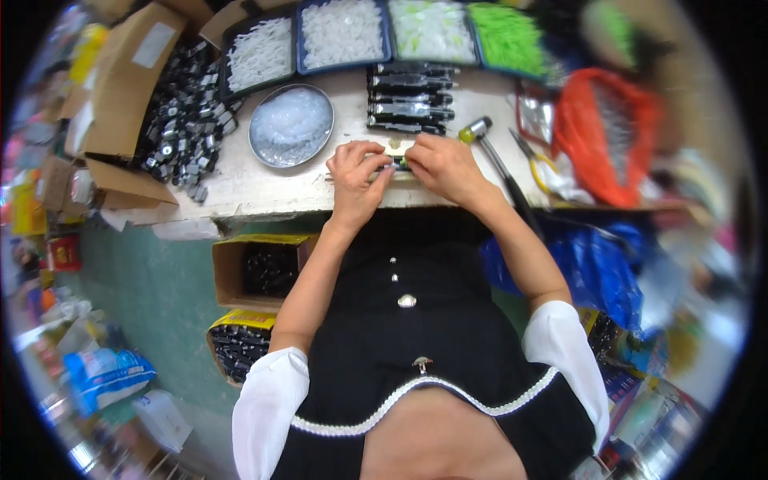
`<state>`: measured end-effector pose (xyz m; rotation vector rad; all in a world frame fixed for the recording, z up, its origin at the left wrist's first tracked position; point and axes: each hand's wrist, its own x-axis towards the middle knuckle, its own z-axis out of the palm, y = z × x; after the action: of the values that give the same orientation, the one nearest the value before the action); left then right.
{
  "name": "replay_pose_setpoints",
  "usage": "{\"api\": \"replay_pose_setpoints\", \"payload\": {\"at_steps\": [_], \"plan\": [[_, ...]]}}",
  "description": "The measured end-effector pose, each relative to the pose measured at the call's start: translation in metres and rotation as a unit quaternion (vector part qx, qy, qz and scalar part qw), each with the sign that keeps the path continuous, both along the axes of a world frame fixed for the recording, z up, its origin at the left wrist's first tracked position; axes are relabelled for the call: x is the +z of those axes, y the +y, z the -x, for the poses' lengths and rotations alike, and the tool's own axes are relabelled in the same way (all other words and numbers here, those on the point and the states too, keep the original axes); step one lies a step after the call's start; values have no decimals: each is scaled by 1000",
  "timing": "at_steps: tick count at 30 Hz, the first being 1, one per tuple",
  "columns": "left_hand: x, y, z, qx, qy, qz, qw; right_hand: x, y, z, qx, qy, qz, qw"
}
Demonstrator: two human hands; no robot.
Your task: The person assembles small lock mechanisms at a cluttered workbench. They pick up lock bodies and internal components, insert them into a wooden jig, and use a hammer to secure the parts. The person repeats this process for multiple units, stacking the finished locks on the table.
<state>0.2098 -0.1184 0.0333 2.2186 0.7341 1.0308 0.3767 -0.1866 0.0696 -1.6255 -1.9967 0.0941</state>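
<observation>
Near the front edge of the white worktable (264,192), my two hands meet over a small black part with a bit of green (399,162). The fingers of my left hand (356,180) are curled round its left end. From the other side my right hand (450,170) pinches it, and the fingers hide most of it, so its kind is unclear. Just beyond my hands lies a row of black tube-shaped pieces with clear middles (410,106). A round metal dish (254,136) of translucent small pieces sits beyond my left hand. To the right rests a hammer (498,158) with a yellow-green face.
Along the back stand trays of white pieces (342,32) and bright green pieces (506,38). Black-and-silver parts (180,120) spill from a cardboard box (132,80) at left. Yellow-handled scissors (544,174) and a red bag (570,120) lie right. Below the table are filled boxes (232,276).
</observation>
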Motion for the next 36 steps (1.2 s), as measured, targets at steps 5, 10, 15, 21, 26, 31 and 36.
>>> {"api": "replay_pose_setpoints", "payload": {"at_steps": [5, 10, 15, 21, 26, 31, 36], "plan": [[-3, 0, -5, 1, 16, -21, 1000, 3, 10, 2, 35, -25, 62, 997], [-5, 0, -7, -6, 2, -15, 1000, 10, 17, 3, 55, -36, 116, 991], [-5, 1, -7, -15, 3, -14, 1000, 19, 23, 5, 56, -69, 182, 979], [-2, 0, -7, -5, 26, -13, 1000, 7, 21, -3, 32, -37, 132, 990], [3, -2, -9, 12, 52, -14, 998, 18, -6, -49, -53, 60, 82, 993], [5, 1, -13, -7, 96, -46, 994, 43, -50, -109, -183, 46, 102, 977], [3, 2, -13, -8, 124, -40, 991, 68, -100, -182, -346, -70, 10, 936]]}}
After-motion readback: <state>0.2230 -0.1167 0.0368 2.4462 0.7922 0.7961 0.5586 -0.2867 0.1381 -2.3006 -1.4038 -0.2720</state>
